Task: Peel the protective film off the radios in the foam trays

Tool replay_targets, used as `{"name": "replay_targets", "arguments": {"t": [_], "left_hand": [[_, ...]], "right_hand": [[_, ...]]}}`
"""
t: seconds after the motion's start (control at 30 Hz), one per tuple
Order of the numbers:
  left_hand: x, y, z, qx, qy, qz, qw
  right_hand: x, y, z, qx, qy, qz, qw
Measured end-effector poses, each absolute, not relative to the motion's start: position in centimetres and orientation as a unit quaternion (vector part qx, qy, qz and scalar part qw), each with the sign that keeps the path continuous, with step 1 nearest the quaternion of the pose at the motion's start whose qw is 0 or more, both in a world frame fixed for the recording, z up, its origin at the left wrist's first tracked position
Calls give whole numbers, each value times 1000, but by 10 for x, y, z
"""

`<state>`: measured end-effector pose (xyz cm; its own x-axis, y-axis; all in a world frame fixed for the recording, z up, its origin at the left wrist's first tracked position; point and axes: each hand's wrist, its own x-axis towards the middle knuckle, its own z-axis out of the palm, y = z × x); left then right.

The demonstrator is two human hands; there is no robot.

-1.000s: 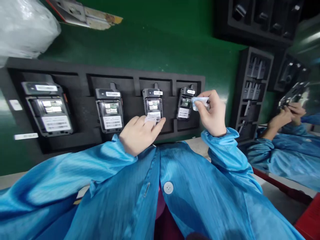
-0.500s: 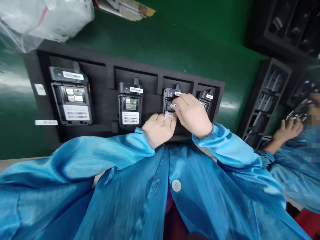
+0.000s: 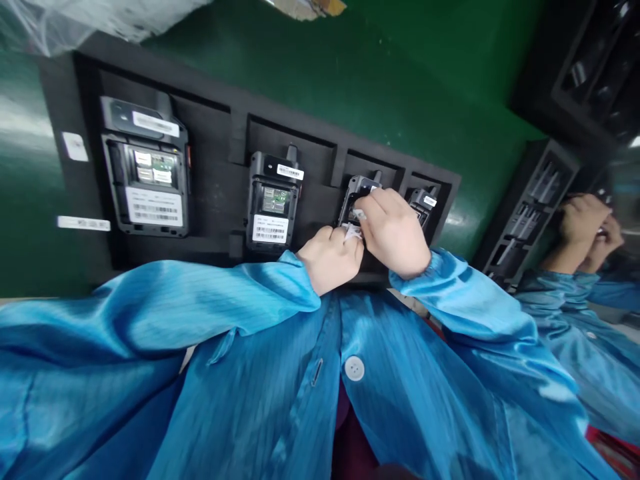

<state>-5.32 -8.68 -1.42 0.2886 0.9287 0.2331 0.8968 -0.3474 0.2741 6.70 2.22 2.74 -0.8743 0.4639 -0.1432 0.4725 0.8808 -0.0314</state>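
Observation:
A black foam tray [image 3: 215,167] on the green table holds several black handsets with their backs open. Both my hands meet over the third handset [image 3: 356,191] from the left. My left hand [image 3: 330,257] is closed, pinching a small white label [image 3: 351,231] at the handset's lower part. My right hand [image 3: 393,230] is closed too, its fingertips pinching a small white piece [image 3: 359,215] against the handset's open back. The fourth handset [image 3: 423,202] shows just past my right knuckles. The first handset [image 3: 147,177] and second handset [image 3: 273,203] lie untouched to the left.
Clear plastic bags [image 3: 90,20] lie at the upper left. More black foam trays [image 3: 535,200] with parts stand at the right. A co-worker's hands [image 3: 587,223] in blue sleeves work at the far right. White labels [image 3: 83,223] stick on the table left of the tray.
My right hand came from the fourth handset over to the third and joined my left hand there. The view swung right and tilted.

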Motion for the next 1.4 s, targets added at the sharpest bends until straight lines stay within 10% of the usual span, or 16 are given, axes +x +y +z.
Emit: {"name": "replay_targets", "arguments": {"t": [1.4], "left_hand": [[-119,-133,12,784,579,224,-13]], "right_hand": [[78,23,60,382,907,-159,-83]]}}
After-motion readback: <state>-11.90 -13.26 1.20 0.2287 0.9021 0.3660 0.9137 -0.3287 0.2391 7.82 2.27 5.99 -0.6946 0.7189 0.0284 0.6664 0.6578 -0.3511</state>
